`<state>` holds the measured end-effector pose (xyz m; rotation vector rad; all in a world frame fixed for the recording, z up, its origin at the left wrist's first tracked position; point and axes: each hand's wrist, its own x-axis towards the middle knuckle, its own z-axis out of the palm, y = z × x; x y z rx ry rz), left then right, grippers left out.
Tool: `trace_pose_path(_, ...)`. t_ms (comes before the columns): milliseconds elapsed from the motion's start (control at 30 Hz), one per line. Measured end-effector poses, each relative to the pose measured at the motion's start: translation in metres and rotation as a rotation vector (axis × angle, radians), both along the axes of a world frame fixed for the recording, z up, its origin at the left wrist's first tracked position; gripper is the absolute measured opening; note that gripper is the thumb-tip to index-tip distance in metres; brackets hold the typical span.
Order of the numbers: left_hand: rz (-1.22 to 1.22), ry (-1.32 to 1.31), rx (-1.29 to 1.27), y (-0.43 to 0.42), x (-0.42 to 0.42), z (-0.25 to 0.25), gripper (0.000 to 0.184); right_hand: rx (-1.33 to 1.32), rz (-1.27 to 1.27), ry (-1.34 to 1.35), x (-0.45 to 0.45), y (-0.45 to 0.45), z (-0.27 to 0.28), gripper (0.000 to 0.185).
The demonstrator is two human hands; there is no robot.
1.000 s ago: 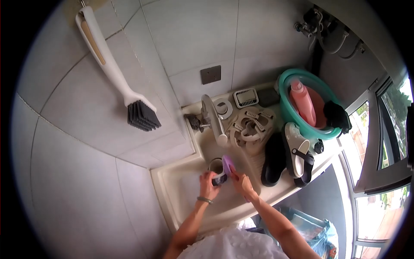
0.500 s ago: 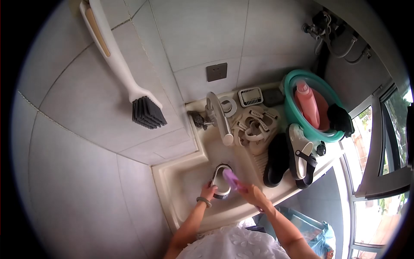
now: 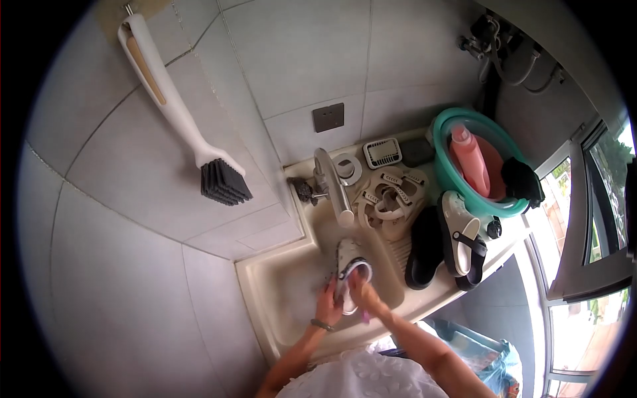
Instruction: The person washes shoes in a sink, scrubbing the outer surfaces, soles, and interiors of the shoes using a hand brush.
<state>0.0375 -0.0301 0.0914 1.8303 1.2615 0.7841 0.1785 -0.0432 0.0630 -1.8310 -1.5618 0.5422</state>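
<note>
A white clog [image 3: 348, 252] with dark trim is held over the sink basin [image 3: 282, 282], its opening toward me. My left hand [image 3: 326, 306] grips the clog's left side with closed fingers. At the shoe's opening, my right hand [image 3: 365, 295] is closed and slightly blurred. A bit of the purple brush [image 3: 365, 318] shows below that hand; the rest is hidden by the hand and the shoe. The metal faucet [image 3: 337, 192] stands just beyond the clog.
Beige sandals [image 3: 391, 202], black insoles or shoes [image 3: 424, 255] and another white clog [image 3: 458, 229] lie on the ledge at right. A teal basin [image 3: 444, 169] holds a pink bottle [image 3: 470, 162]. A long-handled brush [image 3: 176, 106] hangs on the left wall. A soap dish [image 3: 383, 153] sits behind.
The clog has turned: its sole or underside rim faced up before, and now its toe points to the faucet. My right hand has brought the purple brush down into the shoe's opening.
</note>
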Motion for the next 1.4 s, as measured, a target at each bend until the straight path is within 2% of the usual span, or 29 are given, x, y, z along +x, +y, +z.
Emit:
trace_pose_path(33,-0.088,-0.076,-0.072,-0.004,0.001,-0.009,0.066,0.042,0.132,-0.363,0.016,0.009,-0.021,0.028)
trace_pose_path(67,-0.068,-0.085,-0.159,-0.008,0.01,-0.003,0.063,0.149,0.125,-0.515,0.024,0.016,-0.04,0.026)
trace_pose_path(100,-0.047,-0.036,-0.136,-0.01,0.008,-0.008,0.062,0.224,0.07,-0.514,0.021,0.018,-0.056,0.024)
trace_pose_path(133,-0.028,0.009,-0.105,-0.006,0.008,-0.015,0.061,0.226,0.044,-0.454,0.018,0.018,-0.06,0.022)
trace_pose_path(167,-0.009,-0.039,-0.183,-0.001,0.005,-0.024,0.06,0.186,0.033,-0.361,0.014,0.014,-0.065,0.021)
trace_pose_path(200,0.012,-0.083,-0.272,0.002,-0.001,-0.033,0.059,0.045,0.104,-0.194,0.02,0.004,-0.042,0.025)
trace_pose_path(233,0.066,-0.066,-0.33,0.006,-0.011,-0.056,0.056,-0.107,0.149,-0.025,0.024,-0.006,-0.012,0.03)
trace_pose_path(267,0.068,-0.062,-0.339,0.006,-0.019,-0.058,0.056,-0.259,0.168,0.123,0.029,-0.016,0.02,0.036)
trace_pose_path(300,0.108,-0.132,-0.332,0.012,-0.024,-0.058,0.054,-0.562,0.22,0.344,0.038,-0.016,0.066,0.039)
trace_pose_path(367,0.154,-0.103,-0.368,0.024,-0.039,-0.074,0.052,-0.945,0.246,0.468,0.054,-0.012,0.115,0.048)
trace_pose_path(400,0.155,-0.103,-0.372,0.029,-0.038,-0.072,0.052,-0.739,0.245,0.388,0.062,-0.02,0.091,0.045)
trace_pose_path(433,0.145,0.079,-0.4,0.038,-0.036,-0.068,0.054,-0.537,0.234,0.282,0.067,-0.024,0.081,0.043)
trace_pose_path(467,0.134,0.262,-0.427,0.041,-0.035,-0.064,0.055,-0.497,0.203,0.263,0.067,-0.028,0.071,0.043)
trace_pose_path(500,0.133,0.264,-0.431,0.038,-0.034,-0.066,0.055,-0.458,0.171,0.244,0.065,-0.029,0.07,0.042)
trace_pose_path(567,0.144,0.466,-0.24,0.035,-0.019,-0.069,0.049,-0.376,0.158,-0.041,0.041,-0.025,0.071,0.038)
trace_pose_path(600,0.148,0.565,-0.142,0.033,-0.01,-0.07,0.046,-0.318,0.209,-0.126,0.028,-0.028,0.052,0.046)
trace_pose_path(633,0.125,0.597,-0.162,0.03,0.0,-0.026,0.047,-0.289,0.177,-0.137,0.018,-0.021,0.05,0.041)
trace_pose_path(700,0.099,0.537,-0.086,0.022,0.001,-0.007,0.047,-0.031,0.017,-0.434,0.016,-0.007,0.006,0.028)
trace_pose_path(800,0.097,0.508,-0.015,0.008,-0.006,0.01,0.049,0.49,-0.218,-0.799,0.02,0.017,0.0,0.021)
trace_pose_path(867,0.15,0.429,-0.016,0.012,-0.011,0.004,0.057,0.456,-0.133,-0.627,0.004,0.006,0.007,0.022)
trace_pose_path(900,0.168,0.432,-0.075,0.014,-0.011,0.015,0.059,0.281,0.012,-0.411,-0.003,-0.006,0.018,0.026)
trace_pose_path(933,0.174,0.43,-0.078,0.012,-0.014,0.018,0.059,0.197,0.079,-0.314,-0.004,-0.009,0.031,0.029)
trace_pose_path(1000,0.145,0.386,0.068,0.006,-0.02,0.021,0.061,0.16,0.095,-0.315,0.006,-0.003,0.037,0.029)
trace_pose_path(1100,0.157,0.378,0.05,-0.003,-0.02,0.029,0.064,0.51,-0.253,-0.813,0.024,0.029,0.017,0.019)
trace_pose_path(1167,0.212,0.361,0.082,0.006,-0.021,0.035,0.065,0.26,-0.071,-0.349,0.016,0.02,0.025,0.045)
trace_pose_path(1233,0.221,0.334,0.106,0.009,-0.026,0.032,0.065,0.059,0.096,-0.103,-0.001,-0.005,0.059,0.051)
trace_pose_path(1333,0.203,0.309,0.136,0.008,-0.025,0.045,0.066,-0.078,0.115,0.012,0.016,0.018,0.079,0.055)
trace_pose_path(1400,0.197,0.268,0.129,0.004,-0.022,0.051,0.064,0.121,0.012,-0.105,0.022,0.029,0.079,0.05)
